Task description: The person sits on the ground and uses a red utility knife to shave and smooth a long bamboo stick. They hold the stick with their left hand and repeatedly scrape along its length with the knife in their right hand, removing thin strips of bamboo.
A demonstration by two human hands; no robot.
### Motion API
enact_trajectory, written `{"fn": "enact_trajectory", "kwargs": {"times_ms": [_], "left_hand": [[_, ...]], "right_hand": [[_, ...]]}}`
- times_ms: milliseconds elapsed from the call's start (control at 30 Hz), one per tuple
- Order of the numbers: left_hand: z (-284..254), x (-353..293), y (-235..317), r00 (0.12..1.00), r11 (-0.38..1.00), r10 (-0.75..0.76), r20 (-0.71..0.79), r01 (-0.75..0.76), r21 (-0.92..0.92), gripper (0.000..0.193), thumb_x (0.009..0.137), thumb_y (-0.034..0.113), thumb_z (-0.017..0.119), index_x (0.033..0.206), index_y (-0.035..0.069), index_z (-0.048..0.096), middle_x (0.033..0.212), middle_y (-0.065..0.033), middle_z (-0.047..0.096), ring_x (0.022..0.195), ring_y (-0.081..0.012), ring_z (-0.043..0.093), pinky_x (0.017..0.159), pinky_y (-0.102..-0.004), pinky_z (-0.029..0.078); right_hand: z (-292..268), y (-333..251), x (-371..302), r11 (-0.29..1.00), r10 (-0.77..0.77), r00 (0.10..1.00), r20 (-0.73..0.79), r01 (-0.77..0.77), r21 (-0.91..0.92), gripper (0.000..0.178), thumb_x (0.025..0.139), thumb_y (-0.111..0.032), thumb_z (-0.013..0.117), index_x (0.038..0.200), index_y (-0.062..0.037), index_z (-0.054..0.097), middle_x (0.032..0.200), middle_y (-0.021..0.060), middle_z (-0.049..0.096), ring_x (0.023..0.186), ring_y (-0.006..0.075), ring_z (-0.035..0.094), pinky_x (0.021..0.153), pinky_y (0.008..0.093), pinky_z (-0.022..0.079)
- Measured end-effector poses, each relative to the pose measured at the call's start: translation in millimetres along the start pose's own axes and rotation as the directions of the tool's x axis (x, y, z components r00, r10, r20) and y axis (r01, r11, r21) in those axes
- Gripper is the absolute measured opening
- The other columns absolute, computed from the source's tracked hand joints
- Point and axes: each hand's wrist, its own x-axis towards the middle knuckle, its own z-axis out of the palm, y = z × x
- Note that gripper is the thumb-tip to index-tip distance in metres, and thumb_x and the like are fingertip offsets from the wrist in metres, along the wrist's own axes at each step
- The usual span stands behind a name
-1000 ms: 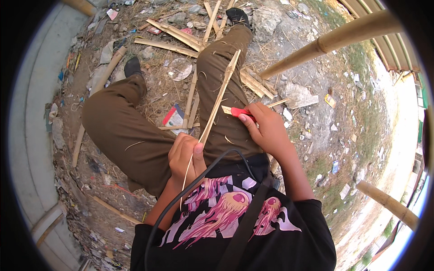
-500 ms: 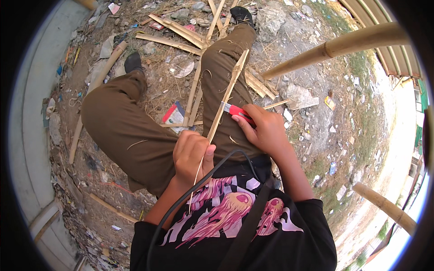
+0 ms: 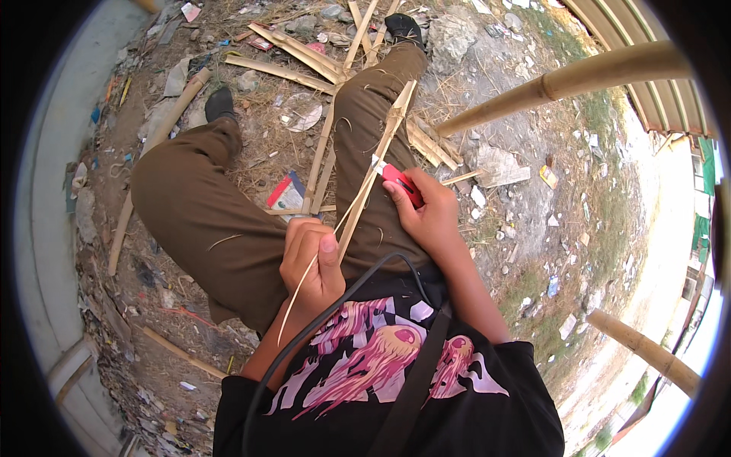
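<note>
My left hand (image 3: 311, 263) is closed around the near end of a split bamboo strip (image 3: 395, 116), which slants away over my right thigh. A red utility knife (image 3: 401, 184) is gripped in my right hand (image 3: 432, 213), its blade against the strip's edge about midway along. From near the blade a thin pale sliver (image 3: 308, 276) curves back past my left thumb and hangs over my forearm. Curled shavings (image 3: 225, 241) lie on my brown trousers.
Several split bamboo pieces (image 3: 282, 72) lie on the littered ground beyond my legs. A thick bamboo pole (image 3: 579, 74) slants in from the right, with another pole (image 3: 643, 350) lower down. A grey wall (image 3: 53, 228) stands at left. A black cable (image 3: 335, 311) crosses my lap.
The sliver has lifted away from the strip into a longer curve and its loose end has swung left. The knife has shifted slightly, its blade turning more upward.
</note>
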Motion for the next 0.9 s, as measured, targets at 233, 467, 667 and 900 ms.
{"fn": "enact_trajectory", "kwargs": {"times_ms": [233, 467, 667, 900], "left_hand": [[5, 18, 3, 0.942, 0.953, 0.300, 0.148, -0.291, -0.081, 0.021, 0.098, 0.008, 0.069, 0.083, 0.002, 0.057, 0.116, -0.0157, 0.072, 0.116, -0.0370, 0.067, 0.089, -0.0436, 0.051], [10, 13, -5, 0.947, 0.965, 0.251, 0.198, -0.230, -0.125, 0.018, 0.105, 0.005, 0.058, 0.090, -0.004, 0.060, 0.105, -0.0195, 0.072, 0.112, -0.0402, 0.071, 0.094, -0.0480, 0.054], [14, 12, -2, 0.965, 0.975, 0.209, 0.158, -0.193, -0.110, 0.016, 0.105, -0.001, 0.053, 0.093, -0.007, 0.061, 0.100, -0.0202, 0.070, 0.107, -0.0393, 0.071, 0.092, -0.0451, 0.055], [11, 14, 1, 0.976, 0.969, 0.210, 0.051, -0.201, -0.143, 0.019, 0.107, 0.000, 0.050, 0.093, -0.008, 0.061, 0.103, -0.0211, 0.070, 0.106, -0.0370, 0.071, 0.092, -0.0458, 0.056]], "right_hand": [[-33, -8, 14, 0.999, 0.034, 0.967, 0.252, -0.025, -0.039, 0.029, 0.091, -0.034, 0.081, 0.096, -0.0063, 0.073, 0.071, 0.0145, 0.065, 0.058, 0.0335, 0.063, 0.056, 0.0402, 0.048], [-13, -11, 2, 0.993, 0.121, 0.988, 0.099, -0.119, -0.020, 0.028, 0.093, -0.028, 0.083, 0.093, -0.0016, 0.072, 0.063, 0.0108, 0.059, 0.054, 0.0138, 0.049, 0.052, 0.0310, 0.041], [7, -14, -13, 0.981, 0.194, 0.977, -0.085, -0.191, 0.041, 0.028, 0.092, -0.031, 0.082, 0.091, -0.0048, 0.072, 0.068, 0.0149, 0.066, 0.053, 0.0280, 0.062, 0.051, 0.0361, 0.047], [-3, -1, -5, 0.987, 0.159, 0.986, 0.053, -0.160, 0.018, 0.031, 0.093, -0.035, 0.081, 0.093, -0.0055, 0.072, 0.066, 0.0148, 0.065, 0.053, 0.0266, 0.061, 0.053, 0.0367, 0.047]]}}
